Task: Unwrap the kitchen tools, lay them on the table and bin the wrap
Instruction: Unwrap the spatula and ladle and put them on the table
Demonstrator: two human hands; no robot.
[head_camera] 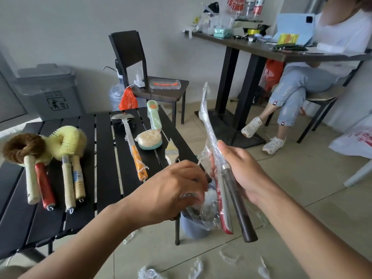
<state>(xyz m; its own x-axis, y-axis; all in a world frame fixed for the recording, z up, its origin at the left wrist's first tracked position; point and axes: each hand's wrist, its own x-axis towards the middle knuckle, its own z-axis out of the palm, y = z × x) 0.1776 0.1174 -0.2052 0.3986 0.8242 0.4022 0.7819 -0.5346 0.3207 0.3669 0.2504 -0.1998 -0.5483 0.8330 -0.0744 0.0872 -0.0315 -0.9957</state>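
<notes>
Head view: two long tools (209, 125), bound together in cling film (208, 158), are held tilted above the small blue bin (193, 226) that stands on the floor just beside the table (106, 158). The pair is gripped by the right hand (247, 174), thumb laid across the front and fingers wrapped behind, with a dark handle (239, 208) and a red handle (221, 204) sticking out below the palm. The left hand (175, 190) is curled over, and a loose strand of film is pinched in its fingers close to the handles.

The upper ends are wrapped tight, so the unwinding looks only partly done. The film should be drawn off along the shafts towards the tips, not torn sideways (torn bits (149, 272) are scattered on the floor already). The grip on the handles should be kept firm and low, so no film is trapped under the palm. The work is best held right over the bin, so the loosened wrap can be dropped straight in. A ladle (128, 133) and bottle brushes (68, 139) are laid out on the table, and space is left near them for these two.
</notes>
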